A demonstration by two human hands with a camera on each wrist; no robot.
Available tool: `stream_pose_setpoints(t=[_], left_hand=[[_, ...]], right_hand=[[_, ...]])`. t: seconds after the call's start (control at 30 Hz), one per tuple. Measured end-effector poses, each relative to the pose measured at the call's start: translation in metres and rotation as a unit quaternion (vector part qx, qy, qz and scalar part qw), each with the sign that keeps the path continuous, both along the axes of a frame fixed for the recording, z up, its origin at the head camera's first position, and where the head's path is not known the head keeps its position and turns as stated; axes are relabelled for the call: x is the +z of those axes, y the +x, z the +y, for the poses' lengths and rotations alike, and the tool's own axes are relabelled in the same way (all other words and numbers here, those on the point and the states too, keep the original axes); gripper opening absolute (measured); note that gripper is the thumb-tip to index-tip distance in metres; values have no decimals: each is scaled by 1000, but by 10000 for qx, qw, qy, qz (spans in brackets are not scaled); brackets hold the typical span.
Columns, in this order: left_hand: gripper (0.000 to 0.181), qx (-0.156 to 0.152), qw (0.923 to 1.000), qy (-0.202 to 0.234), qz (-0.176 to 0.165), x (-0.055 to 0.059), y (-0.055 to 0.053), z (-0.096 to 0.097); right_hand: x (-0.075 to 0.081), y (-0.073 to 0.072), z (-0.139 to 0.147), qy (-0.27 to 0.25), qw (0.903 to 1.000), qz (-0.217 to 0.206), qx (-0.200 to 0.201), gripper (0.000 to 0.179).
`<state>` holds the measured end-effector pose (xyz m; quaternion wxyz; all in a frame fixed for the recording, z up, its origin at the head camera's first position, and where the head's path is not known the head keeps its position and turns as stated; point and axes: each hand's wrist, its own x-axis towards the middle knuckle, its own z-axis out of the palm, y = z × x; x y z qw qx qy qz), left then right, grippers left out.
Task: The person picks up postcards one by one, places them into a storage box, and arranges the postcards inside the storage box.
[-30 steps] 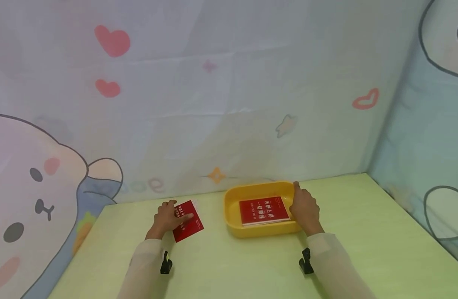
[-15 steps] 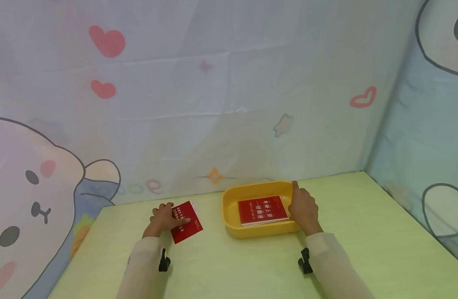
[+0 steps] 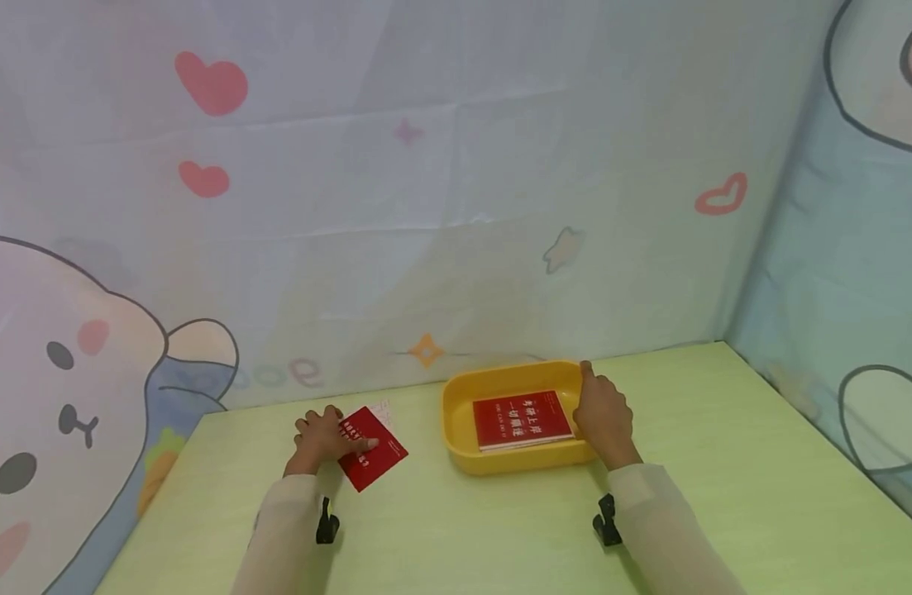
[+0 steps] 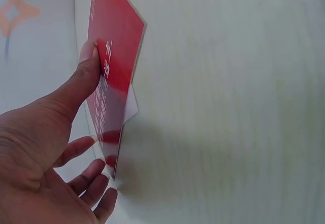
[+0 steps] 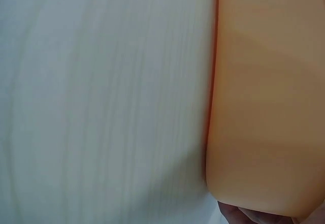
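My left hand (image 3: pixel 323 436) holds a red booklet (image 3: pixel 379 464) with white lettering by its left side. In the left wrist view, the thumb (image 4: pixel 84 76) lies on the cover (image 4: pixel 119 26) and the other fingers (image 4: pixel 91 178) are at its lower edge. A pale sheet with faint pinkish marks (image 3: pixel 384 411) sticks out from under it. My right hand (image 3: pixel 606 417) grips the right end of a yellow tray (image 3: pixel 459 453), thumb along the rim. Inside the tray lies another red booklet (image 3: pixel 518 420), with pale page edges showing below its cover.
The pale green tabletop (image 3: pixel 456 537) reaches back to a cartoon-printed cloth backdrop (image 3: pixel 351 248). A similar side cloth (image 3: pixel 835 314) stands at the right. In the right wrist view, the tray's outer wall (image 5: pixel 269 107) fills the right side.
The red booklet under my left hand has turned counterclockwise and more of the pale sheet beneath shows. My right hand stays on the tray. The head view has shifted slightly.
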<state>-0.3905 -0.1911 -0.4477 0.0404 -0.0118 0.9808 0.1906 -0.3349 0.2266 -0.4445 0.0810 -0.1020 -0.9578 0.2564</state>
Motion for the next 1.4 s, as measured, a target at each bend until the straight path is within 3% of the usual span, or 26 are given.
stream_pose_setpoints(t=[0.33, 0.53, 0.7, 0.87, 1.03, 1.4], left_hand=[[88, 433, 9989, 30, 146, -3, 4, 0], [89, 455, 9988, -122, 119, -2, 6, 1], [85, 274, 9993, -128, 214, 4, 10, 5], [74, 230, 9990, 85, 364, 7, 11, 4], [64, 208, 9978, 336, 525, 4, 5, 1], [35, 81, 9895, 1400, 341, -4, -2, -3]], right_hand=[[3, 2, -2, 3, 10000, 20, -20, 69], [1, 2, -3, 12, 10000, -61, -16, 69], [1, 1, -1, 18, 10000, -41, -36, 69], [0, -1, 0, 20, 10000, -34, -44, 70], [2, 2, -1, 19, 10000, -25, -24, 70], [-1, -3, 0, 32, 9999, -87, -57, 70]])
